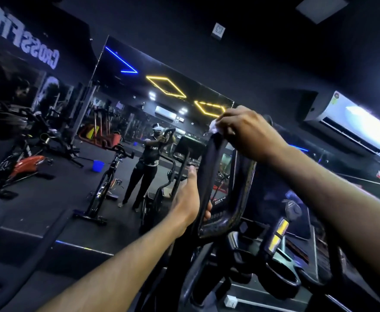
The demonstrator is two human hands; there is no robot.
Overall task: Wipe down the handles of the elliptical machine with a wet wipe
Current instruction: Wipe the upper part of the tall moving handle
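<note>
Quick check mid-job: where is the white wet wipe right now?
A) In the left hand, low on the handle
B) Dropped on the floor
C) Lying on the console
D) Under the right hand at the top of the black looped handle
D: the white wet wipe shows under the right hand at the top of the black looped handle, while the left hand grips lower down.

The room is a dark gym with a black floor (49,199), a big wall mirror (126,104), yellow lights (165,86), a blue bucket (98,165) and a white air cooler (351,124).
</note>
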